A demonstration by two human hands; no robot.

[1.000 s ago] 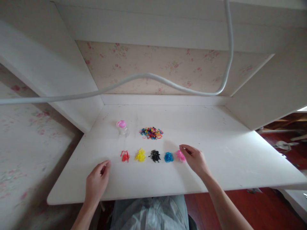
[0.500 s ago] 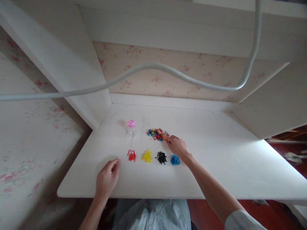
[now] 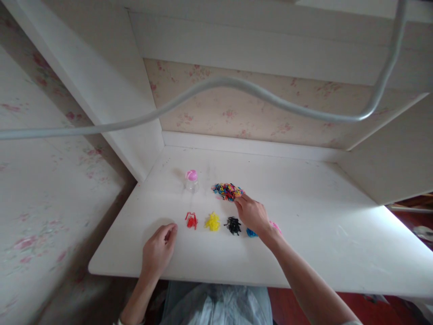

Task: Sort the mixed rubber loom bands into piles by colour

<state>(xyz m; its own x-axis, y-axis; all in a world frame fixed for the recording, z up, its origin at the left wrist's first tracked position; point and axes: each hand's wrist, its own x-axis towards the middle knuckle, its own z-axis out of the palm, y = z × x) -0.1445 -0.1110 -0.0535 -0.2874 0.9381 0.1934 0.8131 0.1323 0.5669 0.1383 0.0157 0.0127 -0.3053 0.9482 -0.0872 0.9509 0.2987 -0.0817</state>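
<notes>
A mixed heap of small coloured bands (image 3: pixel 227 190) lies on the white desk (image 3: pixel 304 234). In front of it runs a row of sorted heaps: red (image 3: pixel 191 220), yellow (image 3: pixel 213 222), black (image 3: pixel 233 225), blue (image 3: pixel 251 233) and pink (image 3: pixel 275 225), the last two partly hidden by my right wrist. My right hand (image 3: pixel 252 214) reaches to the near right edge of the mixed heap, fingertips pinched together on it. My left hand (image 3: pixel 158 251) rests on the desk left of the red heap, fingers loosely curled, holding nothing I can see.
A small clear bottle with a pink cap (image 3: pixel 191 180) stands left of the mixed heap. A grey cable (image 3: pixel 237 85) hangs across the view above the desk. White shelf walls close in the desk at left, back and right.
My right hand moved from the pink heap up to the mixed heap and stays pinching at its edge. The left hand has hardly moved. The view shifted slightly.
</notes>
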